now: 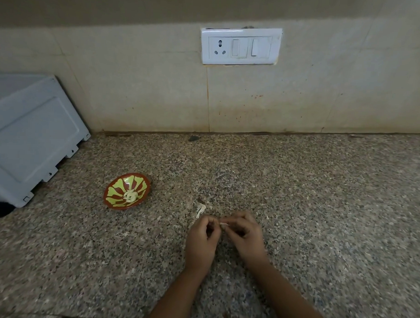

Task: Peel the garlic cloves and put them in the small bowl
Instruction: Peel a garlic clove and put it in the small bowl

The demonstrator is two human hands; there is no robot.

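While the speckled counter (322, 186) is filling the lower frame, the left hand (201, 239) and right hand (244, 236), lower centre, are holding one garlic clove (223, 224) in a tight shared pinch, apparently stripping its skin. The small bowl (145, 180), left of centre, is holding peeled cloves (130, 196). Skin scraps (200, 210) are lying just above the hands. Next, I judge, the bared clove is needing carrying left into that bowl.

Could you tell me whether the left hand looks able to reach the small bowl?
Probably yes: only counter lies between the left hand and the small bowl, though it and the right hand are pinching a garlic clove.
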